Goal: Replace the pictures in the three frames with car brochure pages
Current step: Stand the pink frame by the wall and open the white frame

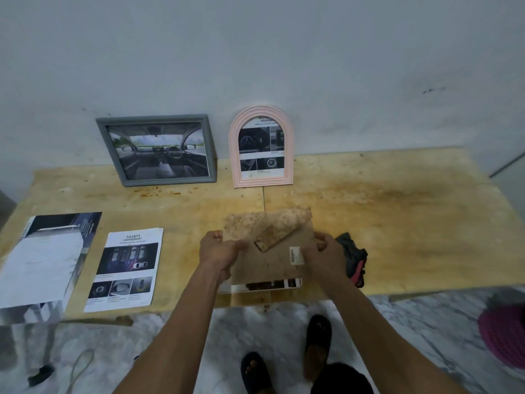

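A grey frame (pixel 156 150) with a car interior page and a pink arched frame (pixel 260 147) with a dashboard page lean on the wall at the back of the table. Near the front edge, a brown backing board (pixel 271 258) with its easel stand (pixel 274 236) folded out lies over a third frame, whose white edge (pixel 265 288) shows below it with a strip of picture. My left hand (pixel 217 251) grips the board's left edge and my right hand (pixel 326 255) grips its right edge. A "Safety" brochure page (pixel 126 268) and a brochure booklet (pixel 42 260) lie at the front left.
The stained plywood table (pixel 397 209) stands against a pale wall. A dark cloth with a red patch (pixel 353 258) lies just right of my right hand. Below the table's front edge are my sandalled feet (pixel 287 354), a purple mat (pixel 502 336) and a cord (pixel 81 365) on the marble floor.
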Motion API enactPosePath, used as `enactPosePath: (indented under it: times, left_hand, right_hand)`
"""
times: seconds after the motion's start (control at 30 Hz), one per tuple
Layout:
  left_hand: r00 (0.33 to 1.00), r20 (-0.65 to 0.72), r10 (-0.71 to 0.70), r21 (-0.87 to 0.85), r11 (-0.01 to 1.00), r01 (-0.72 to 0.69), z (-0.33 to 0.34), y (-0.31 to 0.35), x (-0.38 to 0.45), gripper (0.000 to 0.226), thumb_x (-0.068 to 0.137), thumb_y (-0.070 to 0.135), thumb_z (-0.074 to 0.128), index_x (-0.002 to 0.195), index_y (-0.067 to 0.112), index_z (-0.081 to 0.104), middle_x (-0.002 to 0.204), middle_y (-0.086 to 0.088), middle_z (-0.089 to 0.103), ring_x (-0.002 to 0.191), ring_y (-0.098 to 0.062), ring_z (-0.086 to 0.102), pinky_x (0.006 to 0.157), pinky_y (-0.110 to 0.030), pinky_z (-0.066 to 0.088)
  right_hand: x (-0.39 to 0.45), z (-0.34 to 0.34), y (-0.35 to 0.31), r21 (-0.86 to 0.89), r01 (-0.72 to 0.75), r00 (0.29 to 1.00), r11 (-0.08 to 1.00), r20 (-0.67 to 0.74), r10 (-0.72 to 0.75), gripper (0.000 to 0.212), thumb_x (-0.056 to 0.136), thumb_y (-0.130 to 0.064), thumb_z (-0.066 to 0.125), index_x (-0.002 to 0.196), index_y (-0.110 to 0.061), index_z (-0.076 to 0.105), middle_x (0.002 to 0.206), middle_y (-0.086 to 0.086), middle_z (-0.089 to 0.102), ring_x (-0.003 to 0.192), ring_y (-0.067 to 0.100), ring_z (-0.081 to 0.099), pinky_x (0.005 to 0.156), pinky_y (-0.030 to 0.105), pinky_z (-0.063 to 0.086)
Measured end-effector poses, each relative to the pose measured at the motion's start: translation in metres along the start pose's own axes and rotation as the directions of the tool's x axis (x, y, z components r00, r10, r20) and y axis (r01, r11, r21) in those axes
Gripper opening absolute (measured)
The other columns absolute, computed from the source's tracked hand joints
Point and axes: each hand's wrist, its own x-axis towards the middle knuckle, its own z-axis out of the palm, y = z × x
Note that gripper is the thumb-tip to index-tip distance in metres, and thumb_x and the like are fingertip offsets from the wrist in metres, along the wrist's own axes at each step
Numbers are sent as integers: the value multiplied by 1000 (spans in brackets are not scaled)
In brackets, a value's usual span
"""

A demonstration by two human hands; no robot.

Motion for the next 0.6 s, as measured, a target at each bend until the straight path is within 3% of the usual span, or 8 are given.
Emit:
enactPosePath:
  times: [0.1, 0.17, 0.27, 0.3, 0.4, 0.43, 0.5, 0.6]
  left_hand:
    - [996, 64, 70, 179, 981, -80, 36, 10, -8, 68, 57, 4, 93, 114, 14, 57, 104, -10, 66, 97, -34, 63, 67, -39, 55]
    - [991, 103, 90, 293, 949, -117, 63, 18, -9, 79, 50, 4, 94, 120, 15, 58, 109, -11, 68, 103, -35, 63, 80, -48, 59]
    - [986, 116, 119, 430, 889, -157, 107, 30, -8, 75, 59, 7, 92, 126, 17, 59, 117, -10, 67, 110, -34, 62, 90, -50, 57]
    - [988, 110, 110, 437, 887, -148, 122, 33, -6, 72, 61, 7, 92, 125, 17, 59, 117, -11, 67, 109, -33, 63, 87, -47, 59]
    - [993, 85, 84, 446, 888, -114, 166, 44, 2, 68, 61, 8, 93, 121, 14, 61, 113, -12, 69, 96, -30, 68, 58, -34, 60]
    - [994, 70, 79, 445, 890, -102, 180, 46, 7, 70, 59, 10, 94, 121, 12, 61, 111, -12, 69, 94, -30, 69, 58, -35, 61]
    - [997, 40, 65, 441, 894, -75, 204, 48, 21, 65, 55, 13, 95, 112, 5, 65, 101, -13, 73, 92, -28, 72, 72, -40, 63]
    - [999, -14, 33, 410, 912, -24, 237, 50, 45, 38, 66, 9, 89, 99, 6, 71, 93, -7, 74, 95, -19, 70, 77, -26, 61]
  right_hand:
    - [22, -31, -2, -17, -12, 999, 1000, -46, 11, 40, 93, -14, 60, 132, -14, 53, 114, 4, 61, 78, 8, 59, 55, 24, 50]
    - [40, -53, -2, -45, -16, 997, 999, -79, 12, 40, 93, -19, 61, 133, -16, 54, 117, 6, 61, 80, 12, 58, 51, 22, 44]
    - [75, -84, -1, -104, -40, 992, 994, -121, 28, 46, 91, -20, 61, 136, -14, 55, 121, 8, 61, 88, 19, 58, 51, 22, 42]
    - [87, -92, -2, -121, -62, 990, 991, -132, 45, 47, 91, -19, 61, 137, -14, 55, 123, 9, 60, 88, 19, 57, 49, 20, 41]
    - [122, -115, -4, -138, -92, 987, 986, -143, 72, 46, 91, -14, 61, 137, -11, 55, 128, 10, 60, 79, 13, 53, 44, 13, 37]
    - [134, -122, -5, -135, -96, 987, 986, -139, 77, 48, 90, -14, 63, 137, -11, 55, 129, 10, 61, 78, 12, 54, 47, 15, 42]
    - [161, -130, -3, -146, -96, 989, 985, -122, 79, 53, 87, -16, 66, 139, -13, 54, 131, 9, 60, 80, 13, 59, 54, 24, 52]
    - [196, -138, -3, -196, -88, 993, 977, -97, 70, 57, 84, -21, 69, 139, -14, 55, 128, 9, 62, 90, 17, 61, 59, 23, 51]
